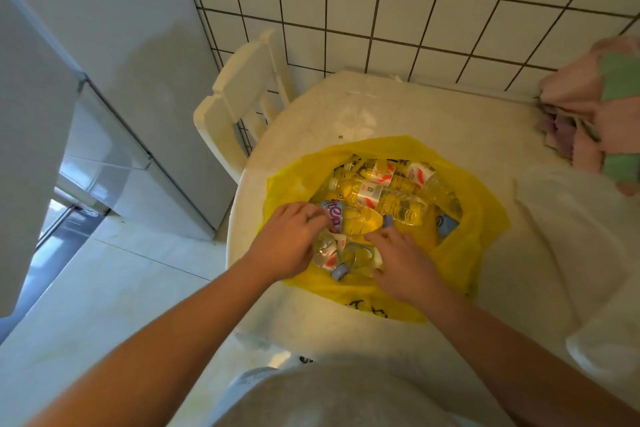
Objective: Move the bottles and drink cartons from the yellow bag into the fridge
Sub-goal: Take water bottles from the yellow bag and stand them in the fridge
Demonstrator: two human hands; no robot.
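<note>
The task is judged barely begun: the yellow bag (485,218) is crammed with bottles (398,208), a small bottle (325,251) gripped by the left hand (287,243), the right hand's (401,267) grip untellable.

Counter (398,107): pale cream top, rounded edge, scuffed and stained. One small dark speck (340,137) lies on it at 12 o'clock, just above frame centre.
Chair (239,94): cream plastic, slatted back, at 11 o'clock, close against the counter's left edge.
Wall (415,10): white square tiles, dark grout, 12 to 2 o'clock, behind counter and chair.
Cloth (602,107): pink with green patches, crumpled, at 2 o'clock on the counter's far right corner, against the wall.
White translucent sheet (571,218): 3 to 4 o'clock, on the counter; possibly a plastic bag, edges washed out.
Floor (104,288): large pale tiles, 8 o'clock.
</note>
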